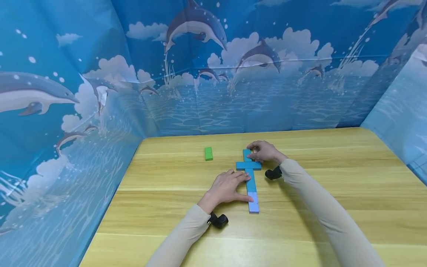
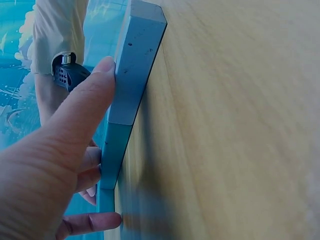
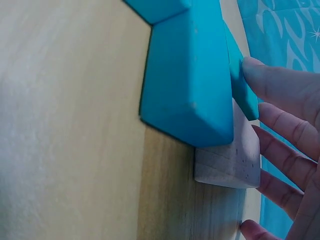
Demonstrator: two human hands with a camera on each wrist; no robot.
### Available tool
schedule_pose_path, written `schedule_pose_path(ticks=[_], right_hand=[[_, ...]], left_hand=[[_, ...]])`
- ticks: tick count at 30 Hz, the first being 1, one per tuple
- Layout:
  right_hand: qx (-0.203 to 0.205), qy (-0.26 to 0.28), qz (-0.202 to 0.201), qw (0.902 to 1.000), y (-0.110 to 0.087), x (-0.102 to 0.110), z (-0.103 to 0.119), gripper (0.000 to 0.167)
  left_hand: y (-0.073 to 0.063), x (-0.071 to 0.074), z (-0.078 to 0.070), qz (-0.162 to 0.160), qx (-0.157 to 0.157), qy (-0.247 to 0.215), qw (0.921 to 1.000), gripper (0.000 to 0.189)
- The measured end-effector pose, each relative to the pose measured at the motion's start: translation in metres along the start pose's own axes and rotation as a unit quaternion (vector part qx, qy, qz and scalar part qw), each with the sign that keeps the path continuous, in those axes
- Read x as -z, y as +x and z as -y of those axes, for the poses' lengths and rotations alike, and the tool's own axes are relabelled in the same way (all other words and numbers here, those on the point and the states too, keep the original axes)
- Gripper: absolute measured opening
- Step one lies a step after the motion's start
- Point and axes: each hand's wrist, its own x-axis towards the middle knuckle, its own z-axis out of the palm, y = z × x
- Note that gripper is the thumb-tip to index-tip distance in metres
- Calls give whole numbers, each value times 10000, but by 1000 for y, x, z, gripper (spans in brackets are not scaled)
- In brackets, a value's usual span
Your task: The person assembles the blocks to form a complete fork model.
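Several blue blocks form a cross: a crossbar block (image 1: 248,165), a top block (image 1: 246,155) and a stem block (image 1: 251,181), which meets a lavender block (image 1: 253,207) at the near end. My left hand (image 1: 227,187) is spread beside the stem. Its thumb touches the side of the lavender block, its fingertips the blue stem. With curled thumb and index finger, my right hand (image 1: 265,152) grips the top blue block. Under that hand, a pale wooden block (image 3: 225,170) sits beside the top block, mostly hidden in the head view; some right fingers touch it.
A green block (image 1: 208,153) lies apart, left of the cross. The wooden table (image 1: 166,163) ends at a blue dolphin-print curtain (image 1: 200,100) behind and at both sides. Small black wrist cameras (image 1: 218,221) hang under both forearms.
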Motion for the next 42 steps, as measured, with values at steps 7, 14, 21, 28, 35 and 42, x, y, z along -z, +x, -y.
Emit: schedule_pose_path(ticks=[7,14,21,28,35,42], right_hand=[[1,108,40,9999,1,-3,5,49],[164,-11,19,9999,7,-4,24,47],[782,-341,-6,9964,18,-8,53,45],[1295,-482,167,9903,25,-16,76,42],[1335,-545,-16,9896,16,-11,70,43],[1426,-877,-93,9858,-8,2,43,47]], left_hand=[[-2,0,0,56,22,7,10000,83],[-3,-3,0,23,-14,3,10000,82],[-2,-5,0,-70,-89,78,9999,81],[-2,-4,2,-117,-147,174,9997,81],[-2,-3,3,-183,-137,243,9994,81],[-3,-3,2,-183,-139,300,9993,82]])
